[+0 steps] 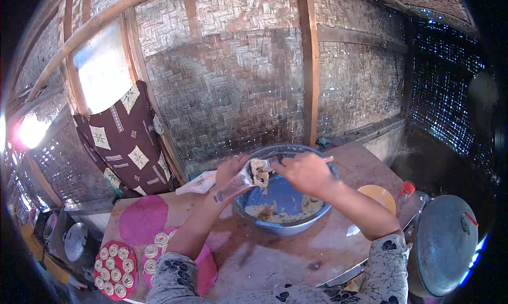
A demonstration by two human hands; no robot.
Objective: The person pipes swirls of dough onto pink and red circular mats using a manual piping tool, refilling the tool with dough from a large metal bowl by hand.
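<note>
My left hand [230, 169] is closed round a clear plastic tube or bag [234, 189], tilted above the basin. Pale, crumbly dough [260, 173] fills its upper mouth. My right hand [307, 173] is closed on a slim tool with a pale pinkish handle end [328, 159]; its other end meets the dough, and its exact kind is hidden by my fingers. Below both hands stands a large blue basin [280, 228], with more pale dough [272, 214] smeared over its bottom.
Left on the table [248, 261] lie a pink round sheet [143, 220] and red-pink rounds bearing several coiled dough rosettes [115, 269]. A white plastic bag [197, 183] is behind my left arm. To the right are a yellow bowl [378, 198], a red-rimmed cup [406, 190] and a big lidded metal pot [445, 243].
</note>
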